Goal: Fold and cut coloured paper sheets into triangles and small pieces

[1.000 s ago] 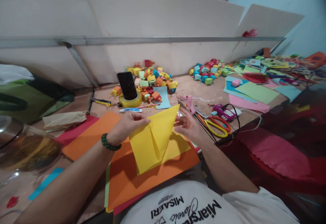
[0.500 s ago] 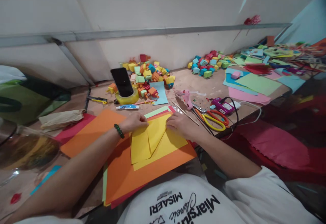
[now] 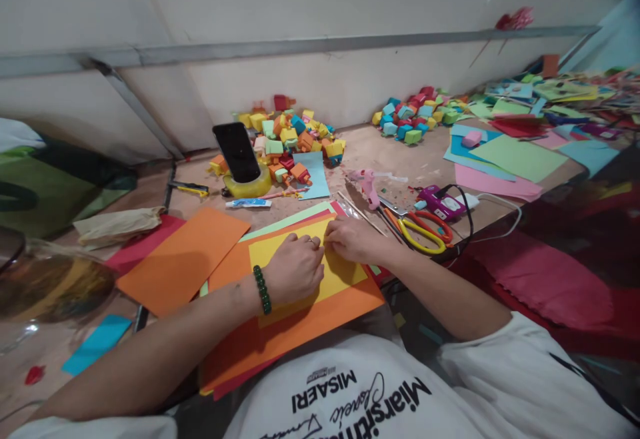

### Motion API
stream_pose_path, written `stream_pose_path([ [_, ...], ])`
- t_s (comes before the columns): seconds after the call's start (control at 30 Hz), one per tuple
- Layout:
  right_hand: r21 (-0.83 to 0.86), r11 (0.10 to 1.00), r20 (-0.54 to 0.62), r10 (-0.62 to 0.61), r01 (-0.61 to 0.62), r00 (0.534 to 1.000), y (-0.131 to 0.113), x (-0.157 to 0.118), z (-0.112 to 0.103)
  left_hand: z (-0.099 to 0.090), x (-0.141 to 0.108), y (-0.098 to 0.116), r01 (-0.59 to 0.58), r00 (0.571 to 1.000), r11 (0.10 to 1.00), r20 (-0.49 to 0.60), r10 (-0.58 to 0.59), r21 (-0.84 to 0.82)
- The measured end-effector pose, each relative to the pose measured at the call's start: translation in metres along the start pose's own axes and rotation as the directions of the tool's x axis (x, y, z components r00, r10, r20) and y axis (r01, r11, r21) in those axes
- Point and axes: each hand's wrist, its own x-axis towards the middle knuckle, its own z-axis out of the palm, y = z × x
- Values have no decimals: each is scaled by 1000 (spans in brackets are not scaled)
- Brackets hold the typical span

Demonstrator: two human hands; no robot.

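"What's on the table, counting from the left?"

"One glass vessel (image 3: pixel 55 286), one blue strip (image 3: pixel 97 344), one loose orange sheet (image 3: pixel 187 256). Farther off, one phone (image 3: pixel 239 154) stands in one roll of tape (image 3: pixel 250 184), with one tube (image 3: pixel 249 204) just nearer. There are two heaps of small coloured blocks, too jumbled to count: the left heap (image 3: pixel 290 138) just beside the phone, the right heap (image 3: pixel 415 116) well apart from it. Then, to the right, one pink glue gun (image 3: pixel 369 190), one pair of scissors (image 3: pixel 423 236), one purple power strip (image 3: pixel 441 204)."

"And the yellow paper (image 3: pixel 267 252)?"

"Near side, middle, flat on a larger orange sheet (image 3: pixel 295 329). It lies under the fingers of both hands and shows at the left hand's far side and between the two. I can't tell its layers."

"How are the fingers?"

"The left hand (image 3: pixel 296 267) has them curled together, knuckles up, over the paper; the tips are hidden, so I can't tell if they grip it. On the right hand (image 3: pixel 357 239) they're bent and bunched, tips touching the paper just beside the left; whether they clamp it, I can't tell."
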Motion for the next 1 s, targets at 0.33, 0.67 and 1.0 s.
stream_pose_path([
  [0.33, 139, 975, 90, 164, -175, 982, 9, 14, -3, 17, -23, 24, 125, 992, 988, -30, -123, 88],
  [0.67, 327, 918, 112, 197, -224, 974, 61, 30, 13, 21, -47, 45, 235, 972, 970, 5, -236, 64],
  [1.0, 415, 875, 132, 213, -249, 968, 75, 30, 8, 38, -58, 56, 384, 920, 923, -93, -381, 22],
])
